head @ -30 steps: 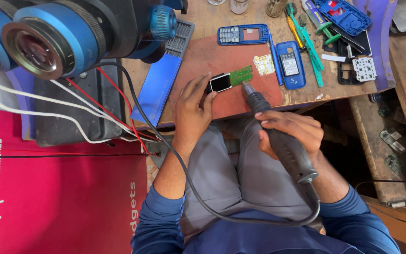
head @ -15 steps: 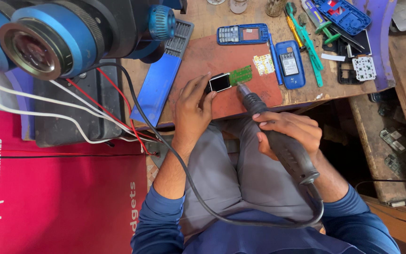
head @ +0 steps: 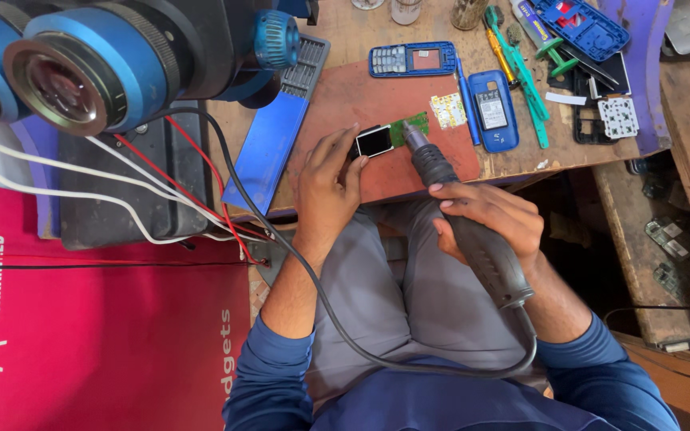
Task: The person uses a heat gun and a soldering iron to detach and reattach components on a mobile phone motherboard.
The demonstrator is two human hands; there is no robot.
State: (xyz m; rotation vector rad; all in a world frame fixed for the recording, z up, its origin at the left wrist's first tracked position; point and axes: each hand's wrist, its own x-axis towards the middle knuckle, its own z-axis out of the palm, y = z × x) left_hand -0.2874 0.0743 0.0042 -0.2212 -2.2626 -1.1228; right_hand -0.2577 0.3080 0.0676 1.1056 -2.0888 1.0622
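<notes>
Head view, left hand [head: 325, 187] pinching small screen [head: 374, 141], right hand [head: 489, 219] gripping hot-air tool [head: 473, 239]

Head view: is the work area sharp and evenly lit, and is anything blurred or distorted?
Head view: soft even light, no harsh glare; the small board and hot-air tool look sharp. The microscope at the upper left looms large, slightly soft, with wide-angle stretch near the edges.

— What lies at the back of the bench?
— A blue phone front with keypad [head: 411, 59], a blue back cover [head: 493, 110] and green tweezers [head: 521, 72].
— And left?
— A big microscope [head: 113, 56] above a blue screwdriver tray [head: 277, 132].
</notes>
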